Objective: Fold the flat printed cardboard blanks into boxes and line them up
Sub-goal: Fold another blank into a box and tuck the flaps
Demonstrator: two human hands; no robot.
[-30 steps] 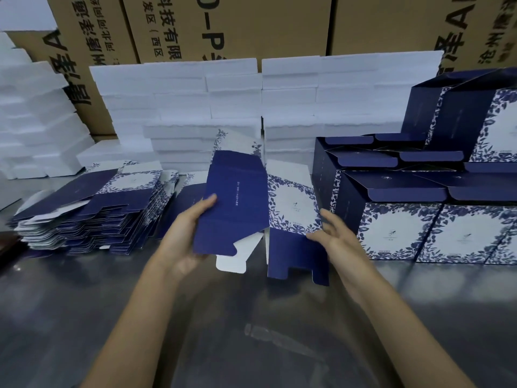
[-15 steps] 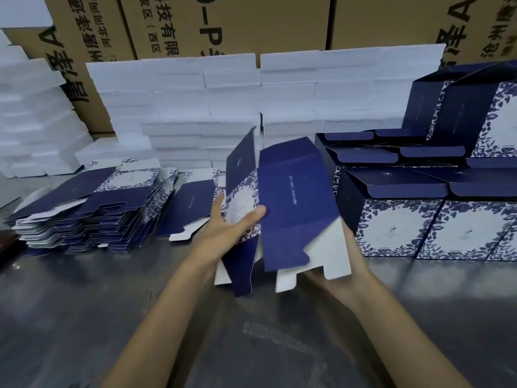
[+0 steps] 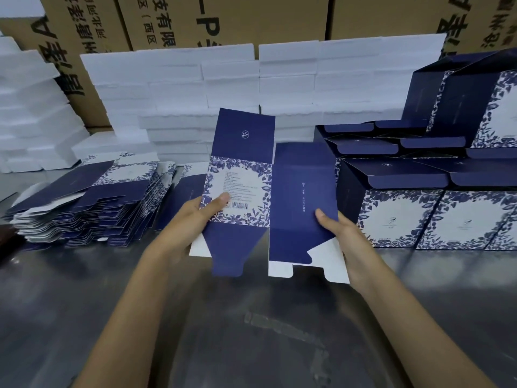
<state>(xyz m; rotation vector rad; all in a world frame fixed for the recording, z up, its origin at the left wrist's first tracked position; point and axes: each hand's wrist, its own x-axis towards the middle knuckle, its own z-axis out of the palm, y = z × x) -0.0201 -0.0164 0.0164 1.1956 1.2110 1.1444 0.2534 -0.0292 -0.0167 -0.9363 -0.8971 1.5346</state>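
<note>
I hold one navy and white floral cardboard blank (image 3: 251, 191) upright above the steel table, partly opened. Its barcode panel faces me on the left and a plain navy panel on the right. My left hand (image 3: 195, 219) grips the left edge with the thumb on the printed panel. My right hand (image 3: 341, 233) grips the right edge, thumb on the navy panel. White-backed bottom flaps hang below. A stack of flat blanks (image 3: 84, 208) lies at the left. Folded boxes (image 3: 419, 214) stand lined up at the right, flaps open.
White foam slabs (image 3: 181, 88) are piled behind the work area and at the far left. Brown shipping cartons (image 3: 251, 18) stand behind them. A loose flat blank (image 3: 184, 197) lies beside the stack. The steel table (image 3: 251, 331) stretches towards me.
The blank was turned round between my hands and spread open, so the barcode panel now faces me. My left thumb moved onto that panel and my right hand came round to the right edge.
</note>
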